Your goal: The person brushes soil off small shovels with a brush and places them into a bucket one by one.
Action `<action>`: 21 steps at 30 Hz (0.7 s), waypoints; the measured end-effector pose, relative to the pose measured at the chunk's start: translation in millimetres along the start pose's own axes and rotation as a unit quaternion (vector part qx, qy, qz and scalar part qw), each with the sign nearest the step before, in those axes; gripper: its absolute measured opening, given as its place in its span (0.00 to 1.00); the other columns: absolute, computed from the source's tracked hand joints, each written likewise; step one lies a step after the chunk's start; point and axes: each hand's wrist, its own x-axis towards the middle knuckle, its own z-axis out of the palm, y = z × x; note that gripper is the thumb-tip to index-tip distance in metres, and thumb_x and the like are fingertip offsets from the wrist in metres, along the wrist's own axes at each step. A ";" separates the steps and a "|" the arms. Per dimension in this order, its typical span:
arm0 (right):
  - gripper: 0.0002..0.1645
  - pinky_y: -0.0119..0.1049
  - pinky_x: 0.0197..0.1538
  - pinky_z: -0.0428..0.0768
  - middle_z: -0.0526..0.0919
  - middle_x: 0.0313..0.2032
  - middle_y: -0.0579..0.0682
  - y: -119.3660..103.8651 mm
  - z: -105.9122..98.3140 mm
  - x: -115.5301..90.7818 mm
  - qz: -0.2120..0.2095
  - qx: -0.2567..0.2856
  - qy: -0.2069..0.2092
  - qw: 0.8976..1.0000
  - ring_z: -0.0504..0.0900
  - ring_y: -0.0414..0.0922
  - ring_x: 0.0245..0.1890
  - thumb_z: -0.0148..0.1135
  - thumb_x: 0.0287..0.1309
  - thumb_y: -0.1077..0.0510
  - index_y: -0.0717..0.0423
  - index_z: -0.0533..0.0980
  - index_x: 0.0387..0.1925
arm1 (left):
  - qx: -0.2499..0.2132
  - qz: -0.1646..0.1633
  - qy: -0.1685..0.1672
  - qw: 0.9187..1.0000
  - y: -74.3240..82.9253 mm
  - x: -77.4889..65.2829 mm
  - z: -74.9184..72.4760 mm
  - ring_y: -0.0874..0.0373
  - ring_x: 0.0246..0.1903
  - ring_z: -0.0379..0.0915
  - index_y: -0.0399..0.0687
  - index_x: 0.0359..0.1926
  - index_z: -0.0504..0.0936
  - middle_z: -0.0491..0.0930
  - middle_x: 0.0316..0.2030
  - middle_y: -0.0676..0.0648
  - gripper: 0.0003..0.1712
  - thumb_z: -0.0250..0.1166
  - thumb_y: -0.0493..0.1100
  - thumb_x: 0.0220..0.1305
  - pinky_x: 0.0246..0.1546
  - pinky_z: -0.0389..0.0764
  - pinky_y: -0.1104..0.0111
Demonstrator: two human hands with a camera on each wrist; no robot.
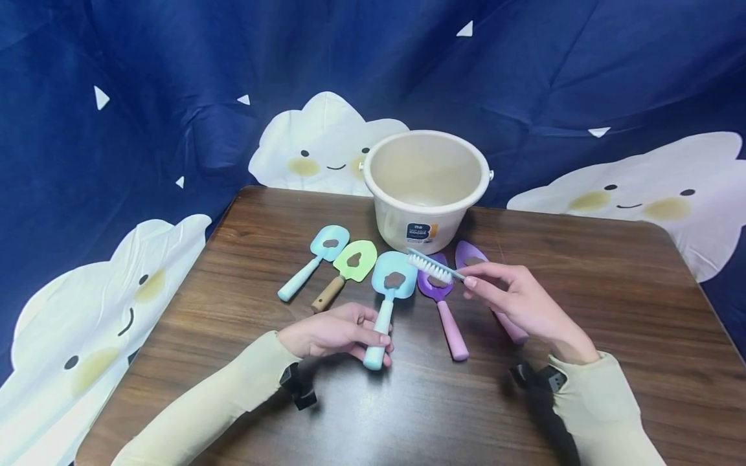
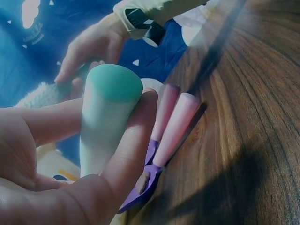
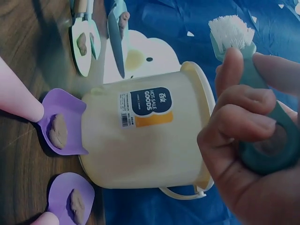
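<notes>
My left hand grips the pale mint handle of a light blue toy shovel, raised over the table with its blade pointing away. A brown, clay-like lump sits on that blade. In the left wrist view, thumb and fingers wrap the handle near its rounded end. My right hand holds a teal brush with white bristles, just right of the blue blade. Fingers curl round the brush handle in the right wrist view.
A cream bucket stands at the table's back. Left lie another blue shovel and a green shovel; right, two purple shovels with pink handles, one partly behind my right hand. Each bears a brown lump. A blue cloud-print curtain hangs behind.
</notes>
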 end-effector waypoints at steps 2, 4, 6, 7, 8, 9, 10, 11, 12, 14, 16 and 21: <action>0.15 0.29 0.40 0.80 0.85 0.37 0.49 -0.1 2.3 1.6 -0.012 -0.004 -0.003 1.000 0.84 0.37 0.38 0.57 0.67 0.54 0.54 0.79 0.52 | 0.003 0.000 0.004 1.000 0.5 -0.2 0.7 0.56 0.35 0.84 0.38 0.41 0.71 0.84 0.32 0.47 0.04 0.57 0.31 0.66 0.44 0.85 0.63; 0.14 0.29 0.43 0.79 0.85 0.38 0.48 -0.4 4.7 3.2 -0.021 -0.006 -0.005 1.000 0.84 0.37 0.39 0.57 0.67 0.55 0.52 0.80 0.51 | 0.007 0.001 0.009 1.000 0.8 -0.5 1.6 0.56 0.35 0.84 0.38 0.41 0.71 0.85 0.32 0.47 0.05 0.58 0.31 0.66 0.43 0.85 0.63; 0.14 0.28 0.48 0.76 0.85 0.40 0.46 -1.0 7.5 4.9 -0.025 -0.012 -0.006 1.000 0.82 0.37 0.42 0.58 0.66 0.54 0.50 0.81 0.50 | 0.013 0.002 0.012 1.000 1.3 -0.9 2.6 0.56 0.35 0.84 0.38 0.41 0.71 0.85 0.32 0.47 0.05 0.58 0.31 0.66 0.43 0.85 0.63; 0.14 0.27 0.49 0.75 0.85 0.41 0.44 -1.4 8.9 5.5 -0.024 -0.019 -0.007 1.000 0.80 0.37 0.43 0.59 0.66 0.53 0.48 0.81 0.50 | 0.016 0.003 0.013 1.000 1.5 -1.1 3.2 0.56 0.34 0.84 0.38 0.41 0.71 0.85 0.32 0.48 0.05 0.58 0.31 0.66 0.43 0.85 0.63; 0.13 0.27 0.50 0.74 0.85 0.41 0.43 -1.6 10.4 6.1 -0.022 -0.025 -0.009 0.999 0.78 0.38 0.45 0.59 0.65 0.53 0.47 0.81 0.50 | 0.019 0.004 0.013 1.000 1.5 -1.1 3.8 0.56 0.34 0.84 0.38 0.41 0.72 0.85 0.31 0.48 0.05 0.59 0.31 0.65 0.43 0.85 0.63; 0.13 0.28 0.50 0.73 0.85 0.41 0.42 -1.7 11.9 6.6 -0.021 -0.033 -0.013 0.999 0.76 0.39 0.45 0.60 0.65 0.52 0.45 0.81 0.50 | 0.022 0.004 0.013 1.000 1.6 -1.2 4.5 0.56 0.34 0.84 0.38 0.40 0.71 0.85 0.31 0.48 0.05 0.59 0.31 0.65 0.42 0.85 0.63; 0.13 0.30 0.50 0.72 0.85 0.41 0.42 -1.7 13.4 7.2 -0.022 -0.041 -0.018 0.999 0.74 0.40 0.46 0.60 0.65 0.52 0.45 0.81 0.50 | 0.023 0.004 0.012 1.000 1.6 -1.3 5.2 0.56 0.34 0.84 0.39 0.40 0.71 0.85 0.31 0.48 0.05 0.59 0.31 0.65 0.42 0.85 0.63; 0.13 0.30 0.50 0.73 0.85 0.41 0.41 -1.7 14.9 7.5 -0.022 -0.049 -0.023 0.998 0.74 0.41 0.46 0.61 0.64 0.51 0.45 0.81 0.50 | 0.024 0.003 0.012 1.000 1.6 -1.5 5.9 0.57 0.34 0.84 0.39 0.40 0.71 0.85 0.31 0.48 0.05 0.59 0.31 0.65 0.41 0.86 0.64; 0.14 0.31 0.50 0.73 0.85 0.42 0.41 -1.4 16.4 7.7 -0.022 -0.056 -0.029 0.998 0.74 0.41 0.46 0.61 0.64 0.51 0.44 0.81 0.49 | 0.024 0.002 0.012 1.000 1.3 -1.7 6.7 0.57 0.34 0.84 0.39 0.39 0.71 0.85 0.30 0.48 0.05 0.59 0.31 0.65 0.40 0.86 0.64; 0.14 0.32 0.49 0.75 0.85 0.42 0.40 0.1 19.5 8.5 -0.028 -0.066 -0.039 0.997 0.74 0.41 0.46 0.62 0.63 0.51 0.44 0.82 0.49 | 0.020 -0.001 0.013 1.000 0.6 -2.2 8.0 0.57 0.34 0.84 0.40 0.39 0.71 0.85 0.30 0.49 0.06 0.59 0.31 0.65 0.40 0.86 0.64; 0.14 0.31 0.46 0.76 0.86 0.42 0.41 2.2 22.5 9.6 -0.034 -0.068 -0.048 0.996 0.75 0.40 0.43 0.62 0.63 0.51 0.44 0.81 0.49 | 0.017 0.000 0.014 1.000 -0.2 -3.0 9.0 0.57 0.33 0.84 0.39 0.39 0.70 0.85 0.30 0.48 0.06 0.59 0.30 0.65 0.40 0.86 0.64; 0.14 0.28 0.36 0.73 0.85 0.38 0.41 6.3 28.5 12.8 -0.046 -0.065 -0.064 0.995 0.74 0.39 0.36 0.62 0.63 0.50 0.44 0.81 0.49 | 0.016 0.002 0.010 1.000 -1.5 -4.1 11.2 0.57 0.33 0.84 0.39 0.40 0.70 0.85 0.30 0.48 0.06 0.58 0.30 0.65 0.41 0.86 0.62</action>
